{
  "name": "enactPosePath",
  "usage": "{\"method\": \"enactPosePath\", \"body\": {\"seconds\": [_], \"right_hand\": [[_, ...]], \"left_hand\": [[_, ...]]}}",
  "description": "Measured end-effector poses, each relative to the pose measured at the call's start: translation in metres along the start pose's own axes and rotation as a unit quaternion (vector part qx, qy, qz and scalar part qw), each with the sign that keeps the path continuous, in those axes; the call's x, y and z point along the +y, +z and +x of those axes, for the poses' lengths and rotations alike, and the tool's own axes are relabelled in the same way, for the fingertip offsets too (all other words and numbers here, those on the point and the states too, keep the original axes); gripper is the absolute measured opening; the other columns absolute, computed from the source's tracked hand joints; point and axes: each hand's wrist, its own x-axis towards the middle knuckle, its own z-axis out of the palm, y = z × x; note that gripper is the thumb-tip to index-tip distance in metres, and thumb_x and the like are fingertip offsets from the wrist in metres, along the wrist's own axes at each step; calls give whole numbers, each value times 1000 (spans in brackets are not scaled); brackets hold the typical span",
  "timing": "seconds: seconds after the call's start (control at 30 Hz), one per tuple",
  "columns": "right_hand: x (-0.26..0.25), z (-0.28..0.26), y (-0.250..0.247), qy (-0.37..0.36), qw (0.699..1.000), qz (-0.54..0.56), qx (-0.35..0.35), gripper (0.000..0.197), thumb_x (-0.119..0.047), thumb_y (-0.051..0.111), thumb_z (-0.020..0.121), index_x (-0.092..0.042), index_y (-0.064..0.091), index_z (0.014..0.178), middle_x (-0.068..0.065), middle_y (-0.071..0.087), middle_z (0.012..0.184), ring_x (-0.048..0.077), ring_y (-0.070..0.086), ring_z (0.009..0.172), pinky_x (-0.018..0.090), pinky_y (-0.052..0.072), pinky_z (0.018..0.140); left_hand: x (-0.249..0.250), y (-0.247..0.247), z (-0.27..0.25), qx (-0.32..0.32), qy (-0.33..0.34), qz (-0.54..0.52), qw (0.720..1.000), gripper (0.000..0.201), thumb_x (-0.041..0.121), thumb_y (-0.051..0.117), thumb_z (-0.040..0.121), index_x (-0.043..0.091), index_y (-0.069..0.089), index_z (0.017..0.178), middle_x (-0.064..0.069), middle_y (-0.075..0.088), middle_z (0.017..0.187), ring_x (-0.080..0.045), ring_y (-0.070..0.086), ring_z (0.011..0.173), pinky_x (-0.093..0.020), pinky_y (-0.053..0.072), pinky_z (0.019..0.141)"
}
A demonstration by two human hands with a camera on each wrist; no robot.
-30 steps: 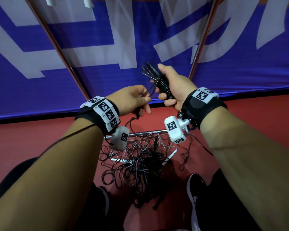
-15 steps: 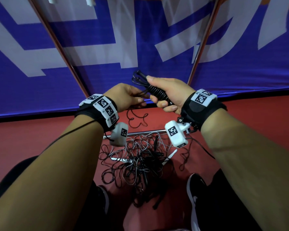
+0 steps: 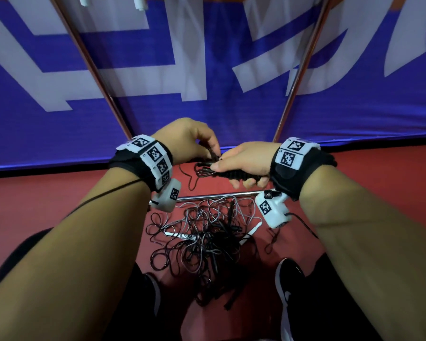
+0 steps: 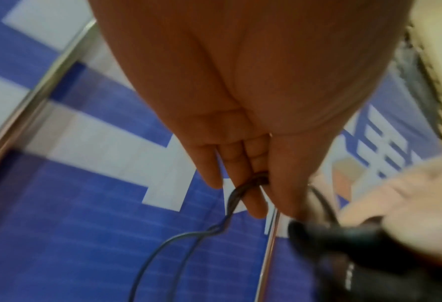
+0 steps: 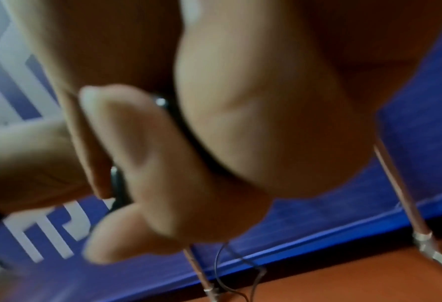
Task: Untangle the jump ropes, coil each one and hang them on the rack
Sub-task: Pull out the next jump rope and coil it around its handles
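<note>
Currently: blue banner (image 3: 207,70) behind the rack's poles (image 3: 298,70), red floor (image 3: 35,198) below. Tangled pile of jump ropes (image 3: 202,239) lies on the floor between the shoes, against the rack's base bar (image 3: 217,196). Right hand (image 3: 244,163) grip clamped around black handles (image 3: 234,174). Left hand (image 3: 187,141) grip pinched on the black cord (image 4: 243,190), just beside the right.

Both forearms reach forward, left grip (image 3: 191,141) and right grip (image 3: 244,163) curled, nearly touching.
</note>
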Motion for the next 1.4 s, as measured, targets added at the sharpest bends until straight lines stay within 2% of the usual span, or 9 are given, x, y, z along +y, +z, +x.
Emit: {"method": "enactPosePath", "body": {"seconds": [0.1, 0.23, 0.33, 0.43, 0.67, 0.87, 1.03, 1.17, 1.4], "right_hand": [[7, 7, -3, 14, 986, -141, 88, 44, -60, 66, 97, -18, 73, 107, -1, 77, 74, 18, 53, 50, 21, 38, 44], [13, 15, -1, 22, 939, -295, 175, 47, -64, 62, 96, -20, 76, 99, -1, 78, 70, 10, 62, 48, 25, 44, 55], [14, 24, -3, 16, 900, -353, 253, 50, -67, 61, 97, -19, 75, 104, 4, 73, 89, 25, 67, 83, 31, 46, 64], [14, 28, -4, -6, 885, -333, 325, 43, -62, 60, 100, -21, 71, 106, 6, 67, 94, 30, 61, 82, 33, 43, 63], [17, 30, -6, -50, 901, -211, 376, 39, -62, 59, 101, -24, 67, 103, 1, 66, 86, 22, 64, 74, 31, 42, 58], [15, 24, -17, -41, 908, -157, 386, 40, -64, 59, 101, -26, 64, 93, -1, 64, 84, 20, 62, 72, 31, 39, 56], [12, 18, -20, -54, 927, -95, 358, 34, -59, 60, 101, -26, 68, 98, 1, 73, 83, 18, 69, 67, 31, 50, 57], [9, 13, -17, -81, 954, 28, 287, 31, -55, 65, 98, -26, 71, 107, -1, 73, 75, 16, 58, 56, 28, 43, 46], [7, 5, -16, -130, 962, 127, 206, 39, -57, 68, 99, -21, 73, 114, 2, 71, 79, 17, 54, 63, 25, 35, 47]], "left_hand": [[2, 9, 4, -26, -6, 85, 996, 32, 9, 78, 88, 35, 80, 106, 19, 73, 93, 8, 63, 84, -6, 44, 77], [-1, 19, 8, -57, -40, 171, 983, 48, 10, 80, 83, 37, 74, 121, 17, 70, 97, -9, 63, 89, -23, 47, 79], [-1, 28, 11, -46, -62, 221, 972, 32, 22, 85, 84, 25, 74, 113, 6, 73, 96, -17, 62, 88, -28, 45, 75], [2, 42, 12, 20, -86, 217, 972, 8, 23, 72, 91, 17, 69, 94, -4, 68, 86, -30, 65, 87, -32, 45, 68], [5, 49, 13, 171, -222, -38, 959, 30, 39, 69, 101, 12, 54, 96, -6, 71, 82, -18, 74, 54, -26, 50, 47], [13, 39, 14, 105, -201, -415, 881, 19, -2, 70, 97, 5, 61, 111, -11, 79, 89, -32, 77, 104, -43, 62, 96], [9, 27, 9, 98, -152, -62, 982, 18, 29, 88, 83, 30, 79, 98, 11, 74, 75, -3, 70, 73, -19, 54, 72], [11, 29, 10, 100, -87, 118, 984, 20, 39, 87, 82, 26, 74, 89, 10, 65, 76, -12, 64, 78, -14, 37, 59], [15, 30, 7, 106, -67, 131, 983, 37, 36, 89, 80, 17, 57, 79, 5, 61, 70, -22, 60, 71, -32, 39, 61]]}}
